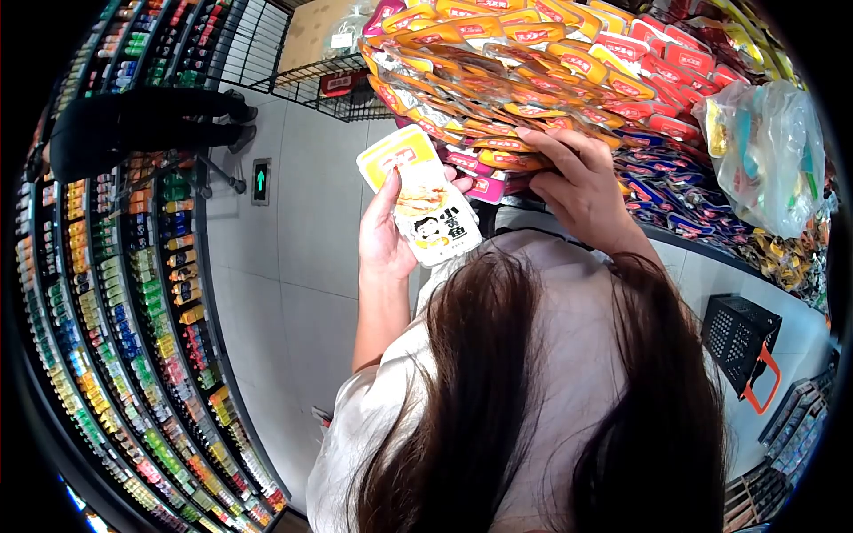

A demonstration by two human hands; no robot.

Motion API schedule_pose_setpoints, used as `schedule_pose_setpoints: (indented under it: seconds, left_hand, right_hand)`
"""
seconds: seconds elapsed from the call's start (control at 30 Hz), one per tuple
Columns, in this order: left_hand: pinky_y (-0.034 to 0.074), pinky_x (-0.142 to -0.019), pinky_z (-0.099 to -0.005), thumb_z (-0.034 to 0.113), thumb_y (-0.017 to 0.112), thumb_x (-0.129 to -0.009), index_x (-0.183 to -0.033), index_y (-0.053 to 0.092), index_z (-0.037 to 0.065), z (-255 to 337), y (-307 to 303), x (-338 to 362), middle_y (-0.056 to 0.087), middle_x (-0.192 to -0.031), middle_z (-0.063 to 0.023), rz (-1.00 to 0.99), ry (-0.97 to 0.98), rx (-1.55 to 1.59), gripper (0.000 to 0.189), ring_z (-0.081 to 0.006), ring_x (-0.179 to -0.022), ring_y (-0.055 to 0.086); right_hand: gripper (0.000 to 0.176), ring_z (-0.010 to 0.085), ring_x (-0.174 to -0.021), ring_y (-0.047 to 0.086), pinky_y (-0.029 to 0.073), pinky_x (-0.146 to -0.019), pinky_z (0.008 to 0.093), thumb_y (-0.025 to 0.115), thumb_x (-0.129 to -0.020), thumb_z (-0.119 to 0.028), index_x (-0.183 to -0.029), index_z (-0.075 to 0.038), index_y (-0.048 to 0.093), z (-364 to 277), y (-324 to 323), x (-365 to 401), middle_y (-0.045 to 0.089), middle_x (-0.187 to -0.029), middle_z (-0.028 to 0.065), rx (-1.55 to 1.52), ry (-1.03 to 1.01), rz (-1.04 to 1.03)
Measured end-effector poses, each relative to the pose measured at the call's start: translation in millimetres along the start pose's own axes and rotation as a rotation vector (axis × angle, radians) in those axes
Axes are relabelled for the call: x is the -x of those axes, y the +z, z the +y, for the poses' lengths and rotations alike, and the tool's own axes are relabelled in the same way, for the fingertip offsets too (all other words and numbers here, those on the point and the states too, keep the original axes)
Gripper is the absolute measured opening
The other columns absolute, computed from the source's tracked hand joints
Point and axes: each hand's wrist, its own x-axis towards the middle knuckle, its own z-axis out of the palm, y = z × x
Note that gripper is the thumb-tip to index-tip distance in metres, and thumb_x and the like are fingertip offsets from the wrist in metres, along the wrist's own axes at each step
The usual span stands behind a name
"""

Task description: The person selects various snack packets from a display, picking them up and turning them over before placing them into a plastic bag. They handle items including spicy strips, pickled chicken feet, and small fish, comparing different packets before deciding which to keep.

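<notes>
My left hand (pixel 389 226) is closed around a flat snack packet (pixel 422 200), holding it tilted and face up. The packet is white with a yellow top, a printed picture of small fish, a cartoon face and large black Chinese characters. At the near edge of a heap of orange snack packets (pixel 511 98), my right hand (pixel 582 182) has its fingers over the top and its thumb lower down, with the edge of an orange packet (pixel 508 160) between them. Part of that grip is hidden behind the hand.
Red packets (pixel 684 58) and dark blue packets (pixel 671 191) lie beside the heap. A clear plastic bag (pixel 769 155) hangs at right. A black basket (pixel 737 338) with an orange handle stands on the floor. Bottle shelves (pixel 133 293) line the left, where a person in dark clothes (pixel 133 133) stands.
</notes>
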Motion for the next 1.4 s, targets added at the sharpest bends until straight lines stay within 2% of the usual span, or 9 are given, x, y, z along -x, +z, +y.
schedule_pose_setpoints:
  seconds: [0.3, 0.73, 0.93, 1.0, 1.03, 1.1, 1.2, 1.33, 1.4]
  left_hand:
    - [0.036, -0.096, -0.0569, 0.038, 0.035, -0.094, -0.130, 0.034, 0.001, -3, -2, -1, 0.052, -0.117, -0.0245, -0.032, -0.015, 0.074, 0.052, -0.0448, -0.113, 0.046]
    - [0.042, -0.089, -0.0566, 0.036, 0.035, -0.094, -0.131, 0.033, 0.002, -2, -4, 0, 0.051, -0.117, -0.0267, -0.096, -0.024, 0.133, 0.051, -0.0447, -0.110, 0.049]
    - [0.047, -0.086, -0.0477, 0.021, 0.050, -0.087, -0.134, 0.031, 0.003, -4, 1, 2, 0.055, -0.105, -0.0197, -0.052, 0.080, -0.015, 0.054, -0.0347, -0.100, 0.054]
    - [0.050, -0.083, -0.0409, 0.007, 0.057, -0.078, -0.135, 0.029, 0.003, -5, 20, 4, 0.054, -0.100, -0.0148, -0.050, 0.221, -0.302, 0.064, -0.0282, -0.096, 0.054]
    - [0.051, -0.083, -0.0413, -0.002, 0.058, -0.076, -0.125, 0.041, 0.001, -6, 20, 3, 0.058, -0.108, -0.0148, -0.133, 0.250, -0.242, 0.052, -0.0266, -0.101, 0.058]
    - [0.050, -0.083, -0.0405, 0.001, 0.059, -0.076, -0.130, 0.035, 0.002, -8, 30, 5, 0.058, -0.105, -0.0142, -0.039, 0.250, -0.315, 0.059, -0.0271, -0.099, 0.058]
    - [0.050, -0.084, -0.0408, 0.009, 0.059, -0.079, -0.133, 0.032, 0.001, -11, 38, 4, 0.059, -0.102, -0.0145, 0.077, 0.266, -0.390, 0.061, -0.0280, -0.097, 0.059]
    - [0.051, -0.083, -0.0424, 0.020, 0.054, -0.087, -0.128, 0.037, 0.000, -13, 38, -1, 0.059, -0.100, -0.0152, 0.053, 0.234, -0.393, 0.049, -0.0283, -0.094, 0.060]
    - [0.053, -0.078, -0.0371, 0.021, 0.050, -0.090, -0.124, 0.041, 0.001, -12, 36, -5, 0.061, -0.098, -0.0127, -0.043, 0.175, -0.244, 0.040, -0.0216, -0.090, 0.062]
  right_hand:
    - [0.015, 0.0283, -0.105, 0.049, 0.038, -0.087, 0.0397, 0.069, -0.068, -0.006, -0.079, -0.007, 0.059, 6, -2, 0, 0.052, -0.121, 0.0080, -0.304, 0.095, 0.155]
    - [0.020, 0.0298, -0.096, 0.053, 0.042, -0.082, 0.0398, 0.069, -0.069, -0.003, -0.087, -0.005, 0.059, -1, -9, -11, 0.056, -0.107, 0.0080, -0.143, 0.087, 0.130]
    - [0.018, 0.0308, -0.087, 0.055, 0.043, -0.080, 0.0371, 0.063, -0.073, 0.002, -0.089, -0.002, 0.056, -9, -24, -19, 0.059, -0.094, 0.0106, -0.333, 0.097, 0.294]
    - [0.015, 0.0255, -0.077, 0.059, 0.044, -0.074, 0.0314, 0.060, -0.078, 0.002, -0.090, 0.000, 0.053, -8, -28, -24, 0.060, -0.087, 0.0127, -0.337, -0.002, 0.428]
    - [0.012, 0.0213, -0.075, 0.059, 0.044, -0.071, 0.0279, 0.058, -0.081, 0.001, -0.091, 0.000, 0.052, -15, -29, -24, 0.060, -0.087, 0.0120, -0.513, 0.154, 0.516]
    - [0.009, 0.0097, -0.068, 0.057, 0.041, -0.060, 0.0178, 0.051, -0.089, -0.006, -0.096, 0.000, 0.050, -17, -38, -27, 0.058, -0.080, 0.0070, -0.736, 0.381, 0.539]
    - [0.011, 0.0063, -0.063, 0.053, 0.038, -0.054, 0.0179, 0.049, -0.091, -0.010, -0.098, -0.001, 0.048, -18, -47, -41, 0.055, -0.073, 0.0024, -1.147, 0.587, 0.481]
    - [0.014, 0.0047, -0.057, 0.049, 0.035, -0.050, 0.0171, 0.048, -0.092, -0.013, -0.101, -0.003, 0.046, -13, -47, -40, 0.052, -0.069, 0.0002, -1.190, 0.581, 0.428]
    - [0.015, 0.0047, -0.056, 0.049, 0.035, -0.049, 0.0176, 0.048, -0.092, -0.014, -0.102, -0.003, 0.046, -11, -47, -39, 0.052, -0.069, 0.0010, -1.166, 0.603, 0.438]
